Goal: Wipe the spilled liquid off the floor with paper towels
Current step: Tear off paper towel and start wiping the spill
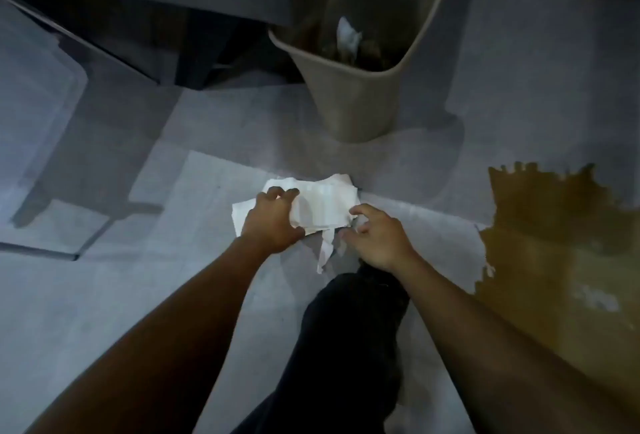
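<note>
Presently, hands: both reach forward and down, close together, with a bundle of paper towels (pixel 323 205) between them.
Left hand (pixel 272 222): its fingers curl over the left edge of the towels and its thumb tucks under the near edge, so it grips the bundle.
Right hand (pixel 379 238): thumb and fingertips curl at the bundle's right near corner; whether they pinch the paper or only brush it, I cannot tell.
Paper towels: white, crumpled and layered, with a torn strip hanging down toward the person between the two wrists.
Spilled liquid (pixel 547 226): a brown puddle on the floor (pixel 121 295), well to the right of the right hand, its far edge ragged with small runs.
Waste bin (pixel 356 87): beige plastic, standing beyond the hands, with crumpled white paper and dark scraps inside.
Dark furniture (pixel 156 35): beyond and to the left of the left hand; what it is stays unclear.
Leg (pixel 346 329): in dark cloth, below the hands, between the forearms.
</note>
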The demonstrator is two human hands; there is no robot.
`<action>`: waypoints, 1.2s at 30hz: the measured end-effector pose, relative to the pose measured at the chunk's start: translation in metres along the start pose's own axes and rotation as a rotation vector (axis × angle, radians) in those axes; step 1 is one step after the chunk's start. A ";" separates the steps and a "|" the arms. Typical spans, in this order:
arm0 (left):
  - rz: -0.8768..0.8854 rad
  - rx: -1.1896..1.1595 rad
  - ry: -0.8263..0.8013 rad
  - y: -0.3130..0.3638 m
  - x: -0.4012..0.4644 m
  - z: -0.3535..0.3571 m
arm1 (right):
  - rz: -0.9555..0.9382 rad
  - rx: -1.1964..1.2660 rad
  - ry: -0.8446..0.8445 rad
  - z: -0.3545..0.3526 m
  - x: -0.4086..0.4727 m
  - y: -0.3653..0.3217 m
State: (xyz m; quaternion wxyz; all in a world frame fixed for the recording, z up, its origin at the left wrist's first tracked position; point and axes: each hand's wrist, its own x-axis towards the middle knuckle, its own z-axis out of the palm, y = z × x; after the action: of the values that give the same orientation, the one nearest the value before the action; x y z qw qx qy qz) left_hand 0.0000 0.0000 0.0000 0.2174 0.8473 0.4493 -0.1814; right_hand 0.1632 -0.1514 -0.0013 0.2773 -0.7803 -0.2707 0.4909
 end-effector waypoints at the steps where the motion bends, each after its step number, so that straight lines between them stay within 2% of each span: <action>1: 0.014 -0.049 0.025 0.009 0.002 0.009 | -0.001 0.011 -0.007 0.004 0.006 0.000; 5: 0.031 -0.199 0.217 0.043 0.000 0.042 | 0.023 0.016 0.008 0.017 0.031 0.004; 8: 0.030 -0.275 0.274 0.044 0.007 0.057 | 0.029 0.005 0.056 0.020 0.044 0.009; 13: -0.008 -0.382 0.245 0.041 0.007 0.065 | 0.040 0.079 0.202 0.020 0.045 0.009; 18: 0.023 -0.481 0.265 0.049 0.005 0.067 | 0.033 0.152 0.139 0.018 0.045 0.006; 24: 0.045 -0.650 0.215 0.056 0.003 0.065 | -0.001 0.341 0.051 0.021 0.048 0.002; 26: -0.043 -0.670 0.262 0.057 0.004 0.062 | -0.017 0.384 0.063 0.022 0.047 -0.002; 29: -0.185 -0.691 0.405 0.055 0.001 0.053 | -0.003 0.418 0.237 0.018 0.047 -0.002; 31: -0.284 -0.785 0.487 0.047 -0.002 0.045 | 0.042 0.404 0.314 0.016 0.050 0.002; 36: -0.576 -1.423 0.629 0.002 -0.009 0.027 | 0.069 0.230 0.238 0.025 0.053 0.008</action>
State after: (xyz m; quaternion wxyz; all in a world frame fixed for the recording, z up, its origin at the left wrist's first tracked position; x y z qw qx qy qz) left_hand -0.0060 -0.0214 -0.0182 0.5109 0.3702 0.6958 0.3432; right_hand 0.1615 -0.1155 -0.0484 0.3779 -0.8048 -0.1507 0.4321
